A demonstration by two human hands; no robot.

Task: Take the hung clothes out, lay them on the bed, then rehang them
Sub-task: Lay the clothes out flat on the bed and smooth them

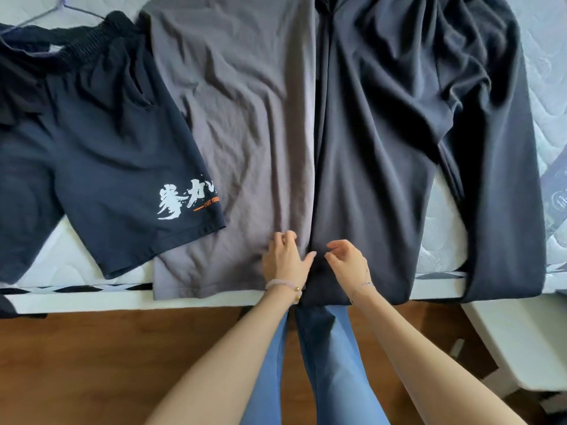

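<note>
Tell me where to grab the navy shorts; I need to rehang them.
Grip the gathered elastic waistband of the navy shorts, reaching over from the near bed edge: it lies at the far end, leg hems toward you, so it probably lifts both legs evenly.

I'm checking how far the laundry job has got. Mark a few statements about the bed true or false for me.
1. The navy shorts lie left of the grey garment. True.
2. The grey garment hangs on a rail. False: it lies spread on the bed.
3. The left hand and right hand are by the bed's near edge. True.
4. The dark trousers lie wholly on the mattress. False: their leg ends hang over the near edge.
</note>
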